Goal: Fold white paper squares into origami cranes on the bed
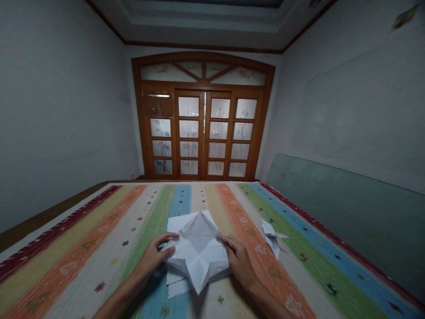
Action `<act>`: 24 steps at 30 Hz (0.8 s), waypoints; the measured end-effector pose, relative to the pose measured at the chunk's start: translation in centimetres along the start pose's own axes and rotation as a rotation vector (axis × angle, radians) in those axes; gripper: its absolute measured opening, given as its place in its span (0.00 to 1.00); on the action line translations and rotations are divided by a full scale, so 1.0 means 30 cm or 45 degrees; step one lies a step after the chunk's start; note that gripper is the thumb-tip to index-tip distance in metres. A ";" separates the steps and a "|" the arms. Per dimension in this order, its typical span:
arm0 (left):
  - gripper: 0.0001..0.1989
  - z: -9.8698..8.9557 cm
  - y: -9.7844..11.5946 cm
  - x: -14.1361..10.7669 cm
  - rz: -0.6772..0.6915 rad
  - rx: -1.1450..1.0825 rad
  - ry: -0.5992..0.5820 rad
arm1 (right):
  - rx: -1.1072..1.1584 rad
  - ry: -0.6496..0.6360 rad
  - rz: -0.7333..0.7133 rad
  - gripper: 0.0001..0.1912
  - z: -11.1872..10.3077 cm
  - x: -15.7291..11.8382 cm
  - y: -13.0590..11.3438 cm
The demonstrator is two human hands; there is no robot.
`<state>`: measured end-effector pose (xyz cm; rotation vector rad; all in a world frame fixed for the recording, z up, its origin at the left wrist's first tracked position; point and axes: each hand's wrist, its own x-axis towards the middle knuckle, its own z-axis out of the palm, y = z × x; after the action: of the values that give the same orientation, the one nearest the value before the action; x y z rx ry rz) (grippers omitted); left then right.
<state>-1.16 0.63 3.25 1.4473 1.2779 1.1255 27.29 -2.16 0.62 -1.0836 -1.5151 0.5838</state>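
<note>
A folded white paper (198, 257) with pointed flaps lies between my hands, one point toward me and another away. My left hand (156, 254) pinches its left side between thumb and fingers. At the right side, my right hand (236, 254) grips the paper's edge, its fingers bent and partly hidden by the paper. Beneath the folded piece, flat white sheets (175, 287) show at the back left and front left. A smaller folded white paper piece (272, 238) lies on the cloth to the right of my right hand.
A striped, patterned cloth (99, 248) covers the bed-like surface. A pale green panel (345, 204) stands along the right side. Wooden doors with glass panes (202, 133) are at the far end, between white walls.
</note>
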 end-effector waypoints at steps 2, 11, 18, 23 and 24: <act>0.23 0.000 -0.011 0.002 -0.080 -0.112 0.005 | 0.009 0.018 0.014 0.17 0.001 0.002 0.007; 0.27 0.037 -0.030 -0.005 -0.085 -0.207 0.080 | -0.016 0.004 0.022 0.20 0.011 -0.011 0.017; 0.32 0.068 -0.014 -0.021 -0.001 -0.046 0.234 | -0.021 0.020 0.006 0.19 0.028 -0.027 0.012; 0.29 0.074 -0.012 -0.026 0.003 0.036 0.128 | -0.019 -0.005 0.023 0.21 0.037 -0.034 0.005; 0.27 0.073 -0.016 -0.023 -0.022 0.025 0.089 | -0.016 -0.005 0.025 0.21 0.038 -0.035 0.005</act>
<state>0.84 -0.10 2.28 1.4199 1.3511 1.1641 26.21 -2.78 -0.30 -1.1087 -1.5148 0.5906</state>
